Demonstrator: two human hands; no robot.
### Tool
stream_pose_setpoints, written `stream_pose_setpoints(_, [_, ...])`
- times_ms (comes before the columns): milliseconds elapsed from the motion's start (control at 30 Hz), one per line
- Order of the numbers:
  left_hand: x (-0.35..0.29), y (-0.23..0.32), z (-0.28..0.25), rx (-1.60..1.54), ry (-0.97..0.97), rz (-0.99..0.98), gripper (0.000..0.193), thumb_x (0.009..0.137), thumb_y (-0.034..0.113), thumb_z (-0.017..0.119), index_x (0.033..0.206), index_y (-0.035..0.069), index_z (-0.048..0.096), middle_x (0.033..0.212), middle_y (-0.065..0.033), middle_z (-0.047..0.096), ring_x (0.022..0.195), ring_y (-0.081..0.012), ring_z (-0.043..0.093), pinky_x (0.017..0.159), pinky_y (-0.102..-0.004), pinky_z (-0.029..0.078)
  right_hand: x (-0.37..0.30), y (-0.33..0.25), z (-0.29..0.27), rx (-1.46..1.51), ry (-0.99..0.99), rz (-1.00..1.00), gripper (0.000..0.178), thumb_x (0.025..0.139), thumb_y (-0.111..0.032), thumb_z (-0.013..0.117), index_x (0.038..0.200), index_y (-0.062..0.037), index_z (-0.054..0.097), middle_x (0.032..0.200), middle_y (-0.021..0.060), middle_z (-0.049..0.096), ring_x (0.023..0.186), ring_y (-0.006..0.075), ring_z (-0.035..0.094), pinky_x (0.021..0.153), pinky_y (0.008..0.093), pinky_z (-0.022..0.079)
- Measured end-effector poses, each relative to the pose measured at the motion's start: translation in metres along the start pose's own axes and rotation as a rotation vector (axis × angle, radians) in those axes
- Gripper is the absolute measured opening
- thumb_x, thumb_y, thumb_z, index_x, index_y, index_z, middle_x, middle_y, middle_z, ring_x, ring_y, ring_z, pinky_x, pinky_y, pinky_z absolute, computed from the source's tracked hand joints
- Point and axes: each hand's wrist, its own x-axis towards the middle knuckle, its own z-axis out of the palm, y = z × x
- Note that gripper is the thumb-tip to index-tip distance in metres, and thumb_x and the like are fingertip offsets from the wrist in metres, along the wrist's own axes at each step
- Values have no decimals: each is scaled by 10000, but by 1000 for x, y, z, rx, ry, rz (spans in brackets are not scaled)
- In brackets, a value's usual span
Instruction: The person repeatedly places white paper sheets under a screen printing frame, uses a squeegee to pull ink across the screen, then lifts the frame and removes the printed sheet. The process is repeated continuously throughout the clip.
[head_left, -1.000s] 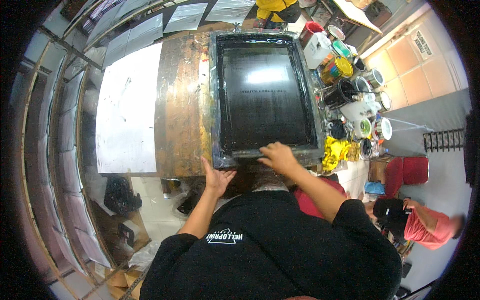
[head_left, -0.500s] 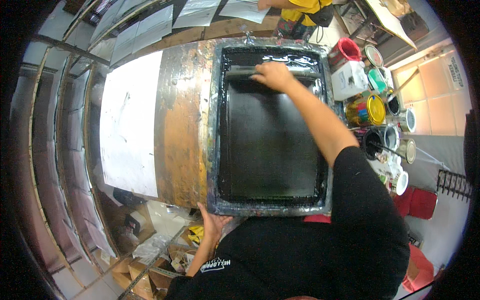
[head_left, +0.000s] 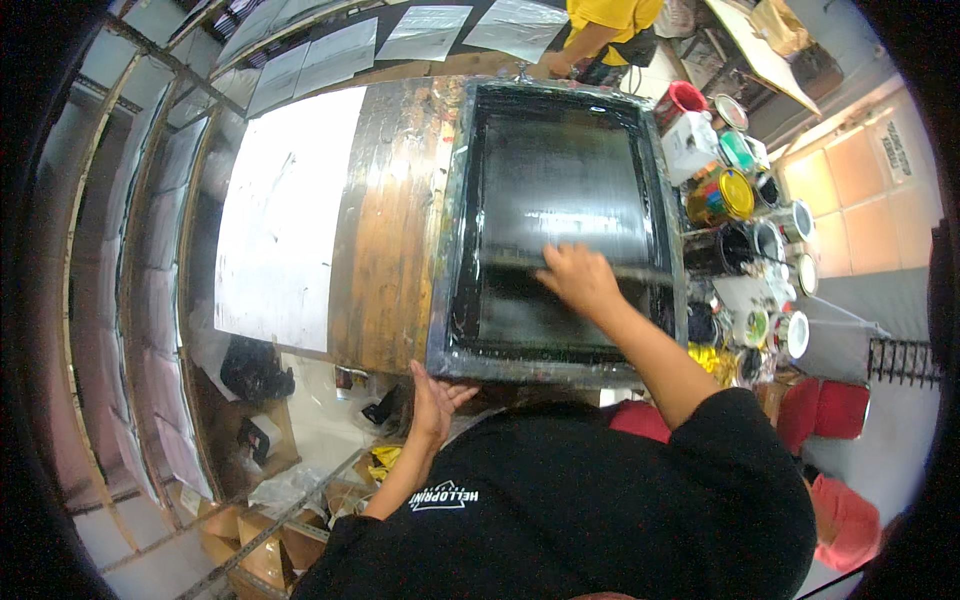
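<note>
The head view is showing a screen frame lying flat on a worn wooden table, its dark mesh wet with black ink. A squeegee is lying across the mesh in the nearer half of the frame. The right hand is resting on the squeegee's middle, fingers curled down over it and gripping it. The left hand is pressing against the frame's near edge at its left corner, fingers held together and pointing up at the rim. A white sheet is lying on the table just left of the bare wood strip. Paint cans in several colours are standing crowded along the frame's right side. Beyond the table's far end a person in a yellow shirt is standing.
</note>
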Motion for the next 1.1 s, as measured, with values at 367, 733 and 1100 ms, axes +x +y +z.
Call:
stream_pose_setpoints(367, [-25, 120, 109, 78, -708, 747, 918, 978, 768, 202, 1573, 73, 280, 1552, -325, 333, 1480, -448, 301, 1225, -563, 230, -17, -79, -222, -237, 550, 3, 332, 885, -345, 631, 1041, -52, 636, 908, 131, 605, 934, 320, 598, 903, 491, 385])
stream_pose_setpoints(733, [70, -50, 51, 2112, -102, 669, 1261, 817, 932, 283, 1580, -67, 191, 1668, -262, 127, 1570, -365, -49, 1112, -735, -181, 58, -60, -309, -142, 634, 7, 416, 857, -350, 529, 659, 13, 568, 639, 206, 572, 641, 368, 563, 715, 457, 407])
stream_pose_setpoints(1100, [63, 66, 140, 1068, 40, 1029, 570, 853, 64, 768, 1376, -29, 560, 1234, -164, 693, 968, -221, 702, 734, -342, 587, 127, -10, -337, -303, 849, -299, 339, 901, -299, 528, 745, -8, 605, 731, 210, 642, 659, 369, 594, 669, 483, 448])
